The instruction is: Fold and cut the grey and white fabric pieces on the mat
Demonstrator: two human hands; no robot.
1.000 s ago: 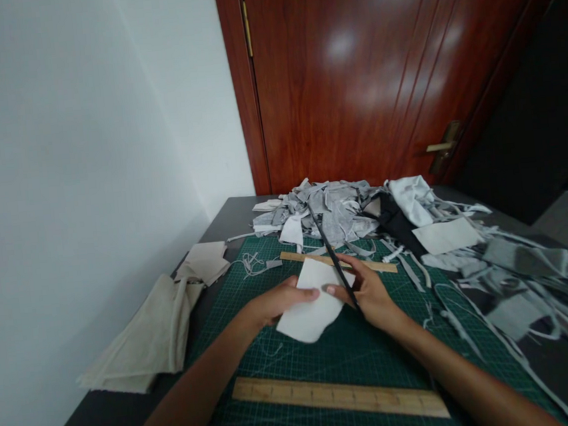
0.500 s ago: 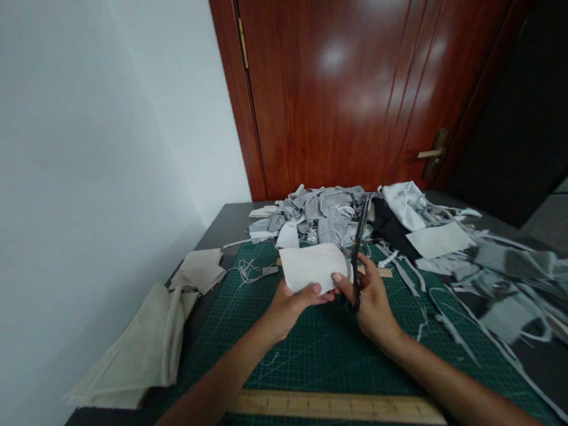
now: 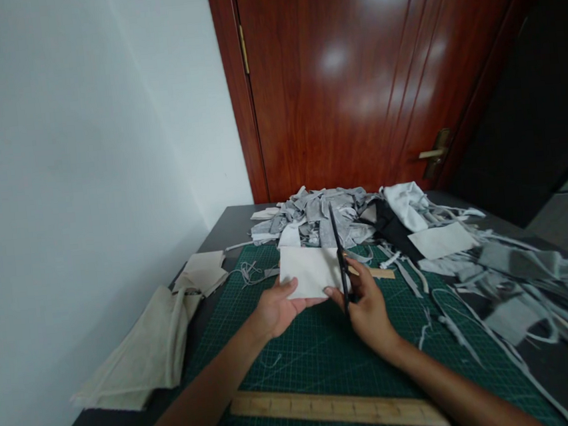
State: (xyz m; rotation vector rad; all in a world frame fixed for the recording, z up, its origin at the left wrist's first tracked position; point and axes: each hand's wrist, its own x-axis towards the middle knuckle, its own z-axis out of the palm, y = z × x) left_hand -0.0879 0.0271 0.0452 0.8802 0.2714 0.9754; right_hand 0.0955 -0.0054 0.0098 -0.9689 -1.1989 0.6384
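My left hand point(image 3: 274, 310) holds a small white rectangular piece of fabric point(image 3: 308, 272), thumb on top and fingers beneath. In my right hand point(image 3: 370, 315) is a pair of dark scissors point(image 3: 342, 264), standing nearly upright with the blades pointing away from me at the fabric's right end. My right thumb and fingertips also touch the near right edge of the fabric. Whether the blades are apart cannot be made out. Under both hands lies a green cutting mat point(image 3: 308, 358).
A wooden ruler point(image 3: 333, 410) crosses the mat's near part. Grey and white scraps point(image 3: 314, 213) are heaped at the back, with more strips point(image 3: 511, 278) along the right. Beige folded cloth point(image 3: 146, 350) and pale fabric pieces point(image 3: 203, 271) lie left, beside the wall.
The scissors have swung from a rightward lean to nearly upright and shifted left across the fabric's right end. My left hand has slid toward the fabric's left end.
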